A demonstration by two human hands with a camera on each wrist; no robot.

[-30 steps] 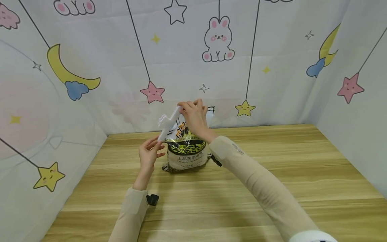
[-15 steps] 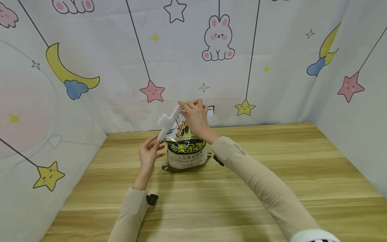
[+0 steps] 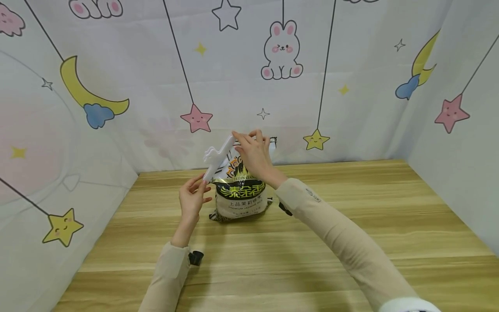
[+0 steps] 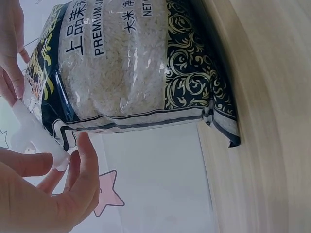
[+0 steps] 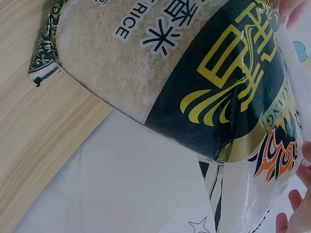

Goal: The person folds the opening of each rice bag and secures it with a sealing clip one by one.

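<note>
A clear-and-black bag of jasmine rice (image 3: pixel 241 203) stands upright on the wooden table, its top bunched to the left. Slanting across the bag's upper left side is a white bag clip (image 3: pixel 219 157) with a knobbly moulded shape on its outer side. My left hand (image 3: pixel 191 200) pinches the clip's lower end between thumb and fingers, seen closer in the left wrist view beside the bag's edge. At the upper end, my right hand (image 3: pixel 255 154) holds the clip with index finger and thumb, covering part of the bag's top. In the right wrist view only fingertips (image 5: pixel 294 201) show.
The wood-grain table (image 3: pixel 351 225) reaches back to a white curtain (image 3: pixel 362 130) printed with stars, moons and a rabbit. Curtain also hangs along the left and right sides. A black wrist device (image 3: pixel 196 258) sits by the left cuff.
My right hand and forearm have shifted slightly to the right and down, fingers still at the clip's upper end. The left hand, clip and bag stay nearly in place.
</note>
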